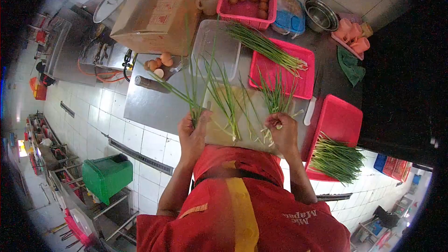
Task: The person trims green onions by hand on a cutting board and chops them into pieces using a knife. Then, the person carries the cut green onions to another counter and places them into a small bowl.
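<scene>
My left hand (190, 133) is closed around a few green onions (188, 94), their long leaves pointing up and away. In my right hand (283, 134), another bunch of green onions (276, 92) is gripped near its white root ends. Between the hands, loose green onions (226, 105) lie across a pale cutting board (217, 133). A white handle (309, 112) lies to the right of the board; what it belongs to is hard to make out. Behind, a bundle of green onions (268, 46) rests partly over a pink tray (305, 86) and a clear plastic container (210, 42).
At right, a red tray (343, 116) holds many green onions (337, 161). A cardboard box (158, 14), mug (208, 0), pink egg basket (224, 11) and metal bowls (322, 15) line the back. Eggshells (158, 63) and a dark cylinder (148, 83) sit at left.
</scene>
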A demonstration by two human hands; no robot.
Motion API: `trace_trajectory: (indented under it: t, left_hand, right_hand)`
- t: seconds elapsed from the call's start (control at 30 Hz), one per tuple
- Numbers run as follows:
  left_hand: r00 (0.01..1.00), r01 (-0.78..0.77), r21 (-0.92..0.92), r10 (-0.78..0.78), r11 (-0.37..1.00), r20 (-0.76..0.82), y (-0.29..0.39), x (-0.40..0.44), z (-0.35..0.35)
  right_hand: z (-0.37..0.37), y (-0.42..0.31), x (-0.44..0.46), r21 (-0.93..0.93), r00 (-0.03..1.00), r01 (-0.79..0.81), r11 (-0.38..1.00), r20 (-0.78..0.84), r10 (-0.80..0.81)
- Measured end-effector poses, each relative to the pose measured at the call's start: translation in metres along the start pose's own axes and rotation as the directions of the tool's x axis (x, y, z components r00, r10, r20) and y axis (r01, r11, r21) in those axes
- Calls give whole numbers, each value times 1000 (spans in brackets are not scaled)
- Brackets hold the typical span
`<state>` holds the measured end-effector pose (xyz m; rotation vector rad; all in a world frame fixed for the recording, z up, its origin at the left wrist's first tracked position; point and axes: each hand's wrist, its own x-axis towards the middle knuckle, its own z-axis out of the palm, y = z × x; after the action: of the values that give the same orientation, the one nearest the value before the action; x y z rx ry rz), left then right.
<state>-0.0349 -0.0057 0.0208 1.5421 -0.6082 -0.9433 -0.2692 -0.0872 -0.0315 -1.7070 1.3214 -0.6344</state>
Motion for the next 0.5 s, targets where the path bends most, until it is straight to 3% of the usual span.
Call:
trace_trajectory:
  t: [0.07, 0.1, 0.2, 0.23, 0.27, 0.3, 0.37, 0.5]
  left_hand:
    - [999, 38, -18, -38, 999, 5, 0, 0, -1]
    - [998, 66, -19, -66, 998, 14, 0, 0, 0]
    - [995, 92, -33, -90, 995, 45, -5, -1, 3]
    - [994, 92, -48, -89, 995, 69, -7, -3, 5]
    - [993, 93, -46, -89, 995, 73, -7, -5, 9]
    - [992, 94, -53, -89, 994, 94, -7, -7, 14]
    - [990, 90, -59, -83, 994, 110, -4, -10, 19]
    - [975, 220, -220, -206, 950, 85, -6, -7, 15]
  right_hand:
    - [-3, 21, 4, -406, 971, 180, 896, -74, -228]
    - [-3, 18, 5, -406, 971, 178, 896, -76, -228]
    - [10, -4, 5, -293, 955, 273, 916, -34, -295]
    - [19, -20, 3, -18, 985, 157, 987, 80, -155]
    - [26, -35, 2, 239, 973, -8, 971, 225, -48]
    - [30, -50, 2, 241, 974, -8, 971, 223, -48]
    - [36, -74, 3, 310, 876, -157, 938, 482, -13]
    - [49, -81, -2, 283, 896, -90, 955, 441, -46]
